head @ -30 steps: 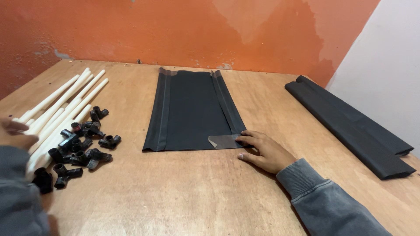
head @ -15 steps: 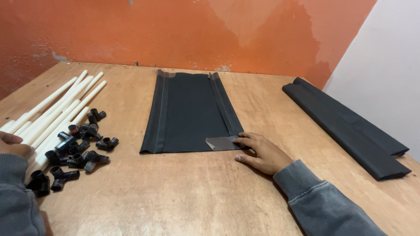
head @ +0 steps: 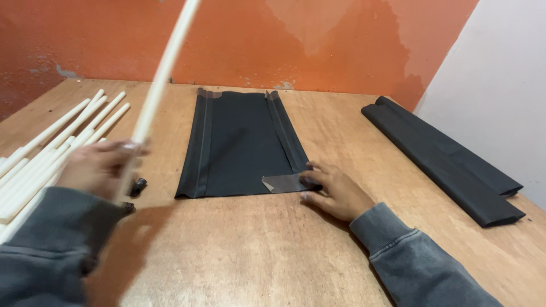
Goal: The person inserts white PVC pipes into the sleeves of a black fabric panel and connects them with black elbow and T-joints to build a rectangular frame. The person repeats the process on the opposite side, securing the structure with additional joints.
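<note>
The white rod (head: 162,74) in my left hand (head: 94,170) is smeared with blur, and its top runs off the upper edge. My left hand is blurred too, and it covers most of the small black fittings (head: 138,186). The pile of white rods (head: 51,142) is cut by the left edge. My right hand (head: 335,193) hides part of the black cloth's (head: 239,142) near corner.

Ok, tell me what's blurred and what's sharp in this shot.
Head view: the left hand and the white rod in its grip are smeared by motion; the right hand, black fabric panel and wooden table stay sharp under soft, even light.
</note>
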